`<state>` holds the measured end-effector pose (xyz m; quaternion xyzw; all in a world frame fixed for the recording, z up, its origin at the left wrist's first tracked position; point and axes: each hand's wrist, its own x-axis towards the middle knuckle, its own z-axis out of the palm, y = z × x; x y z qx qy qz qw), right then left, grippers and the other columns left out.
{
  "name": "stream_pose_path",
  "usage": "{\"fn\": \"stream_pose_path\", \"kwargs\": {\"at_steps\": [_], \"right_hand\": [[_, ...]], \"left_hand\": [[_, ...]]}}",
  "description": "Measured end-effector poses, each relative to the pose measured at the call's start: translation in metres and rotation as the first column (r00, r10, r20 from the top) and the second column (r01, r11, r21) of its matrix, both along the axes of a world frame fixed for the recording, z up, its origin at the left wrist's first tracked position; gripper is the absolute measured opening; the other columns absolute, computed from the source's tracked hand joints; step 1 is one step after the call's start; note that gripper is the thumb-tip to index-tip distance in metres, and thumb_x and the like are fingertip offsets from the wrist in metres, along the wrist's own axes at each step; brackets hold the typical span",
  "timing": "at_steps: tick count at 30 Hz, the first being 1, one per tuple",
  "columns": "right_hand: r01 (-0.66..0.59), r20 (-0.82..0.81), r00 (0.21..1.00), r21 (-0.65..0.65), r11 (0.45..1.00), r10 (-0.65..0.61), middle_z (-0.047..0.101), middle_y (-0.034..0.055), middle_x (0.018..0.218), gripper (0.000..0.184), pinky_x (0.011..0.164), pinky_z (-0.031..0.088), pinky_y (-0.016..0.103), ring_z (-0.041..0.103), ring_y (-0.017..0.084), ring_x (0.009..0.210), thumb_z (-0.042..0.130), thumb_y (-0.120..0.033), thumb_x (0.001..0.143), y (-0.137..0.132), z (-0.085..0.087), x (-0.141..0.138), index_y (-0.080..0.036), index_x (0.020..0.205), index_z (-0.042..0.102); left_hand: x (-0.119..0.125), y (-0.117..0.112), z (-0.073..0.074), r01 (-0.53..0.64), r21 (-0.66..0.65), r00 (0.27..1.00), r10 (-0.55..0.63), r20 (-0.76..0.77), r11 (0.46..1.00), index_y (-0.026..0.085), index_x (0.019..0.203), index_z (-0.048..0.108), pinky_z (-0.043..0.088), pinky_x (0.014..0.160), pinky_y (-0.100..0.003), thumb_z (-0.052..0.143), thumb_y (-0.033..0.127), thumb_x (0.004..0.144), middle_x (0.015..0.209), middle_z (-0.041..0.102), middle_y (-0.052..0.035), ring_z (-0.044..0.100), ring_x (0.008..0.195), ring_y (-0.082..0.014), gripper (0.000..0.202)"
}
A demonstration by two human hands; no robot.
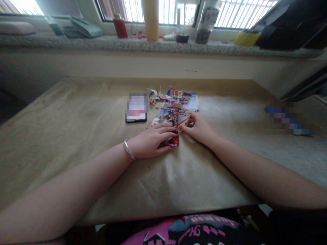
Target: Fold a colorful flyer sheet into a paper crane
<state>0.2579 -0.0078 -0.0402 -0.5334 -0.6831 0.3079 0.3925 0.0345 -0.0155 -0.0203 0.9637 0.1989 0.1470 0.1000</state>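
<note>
A colourful printed leaflet [163, 116] lies on the table in front of me. Spread flat across its lower part is my left hand [160, 136], fingers extended, with a silver bracelet on the wrist. My right hand [196, 126] pinches the leaflet's right edge between thumb and fingers, and the corner there is lifted and turned, showing a white and orange patch. Just beyond lies a stack of similar leaflets [187, 99]. Crumpled torn paper strips [154, 98] sit left of that stack.
A phone-like device [136, 108] with a blurred screen lies left of the leaflet. Far right is a blurred blue item [288, 120]. Along the stone windowsill [97, 42] stand a red bottle [120, 27], a tall yellowish cylinder [151, 22], clear containers [205, 25] and a dark bag [286, 27].
</note>
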Motion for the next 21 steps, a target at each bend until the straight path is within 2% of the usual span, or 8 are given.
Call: {"fn": "stream_pose_path", "kwargs": {"at_steps": [4, 9, 12, 16, 21], "right_hand": [[-0.023, -0.028, 0.999, -0.012, 1.0, 0.022, 0.061, -0.0011, 0.074, 0.021, 0.062, 0.047, 0.027, 0.057, 0.013, 0.064, 0.064, -0.028, 0.068, -0.001, 0.001, 0.0, -0.02, 0.084, 0.052], [-0.074, -0.011, 0.997, 0.019, 0.997, 0.074, 0.061, -0.0025, 0.073, 0.022, 0.056, 0.046, 0.025, 0.055, 0.012, 0.06, 0.063, -0.023, 0.069, -0.006, 0.001, -0.001, -0.021, 0.089, 0.052], [-0.119, 0.005, 0.993, 0.048, 0.992, 0.119, 0.062, -0.0015, 0.077, 0.023, 0.062, 0.049, 0.027, 0.059, 0.013, 0.066, 0.061, -0.022, 0.072, -0.008, 0.002, -0.002, -0.022, 0.093, 0.051], [-0.154, 0.001, 0.988, 0.082, 0.985, 0.155, 0.062, -0.0001, 0.082, 0.027, 0.067, 0.052, 0.03, 0.06, 0.015, 0.07, 0.061, -0.024, 0.074, -0.012, 0.005, -0.004, -0.023, 0.098, 0.049], [-0.208, 0.088, 0.977, 0.162, 0.965, 0.196, 0.062, 0.0011, 0.088, 0.032, 0.07, 0.054, 0.031, 0.062, 0.015, 0.072, 0.06, -0.022, 0.077, -0.016, 0.007, -0.003, -0.023, 0.108, 0.049]], "left_hand": [[0.0, 0.0, 0.001, -0.011, 0.033, 1.0, 0.012, -0.021, 0.999, 0.018, 0.125, 0.054, 0.034, 0.111, -0.046, 0.052, 0.038, 0.089, 0.137, 0.05, -0.012, 0.042, 0.13, -0.026, 0.041], [0.001, -0.001, 0.002, -0.029, 0.014, 0.999, 0.029, -0.016, 0.999, 0.016, 0.118, 0.055, 0.038, 0.108, -0.044, 0.056, 0.035, 0.086, 0.129, 0.054, -0.0133, 0.047, 0.124, -0.0262, 0.038], [0.001, -0.002, 0.001, -0.083, -0.016, 0.996, 0.083, 0.009, 0.996, 0.015, 0.116, 0.052, 0.041, 0.106, -0.044, 0.06, 0.033, 0.082, 0.125, 0.054, -0.0147, 0.05, 0.12, -0.0263, 0.04], [0.0, -0.001, -0.002, -0.138, 0.029, 0.982, 0.132, 0.138, 0.99, 0.012, 0.126, 0.042, 0.04, 0.107, -0.044, 0.063, 0.036, 0.079, 0.129, 0.047, -0.0189, 0.045, 0.125, -0.0283, 0.057], [-0.001, 0.0, -0.003, -0.166, 0.177, 0.96, 0.118, 0.254, 0.97, 0.014, 0.142, 0.021, 0.028, 0.113, -0.052, 0.065, 0.04, 0.076, 0.145, 0.028, -0.022, 0.027, 0.138, -0.0347, 0.084]]}}
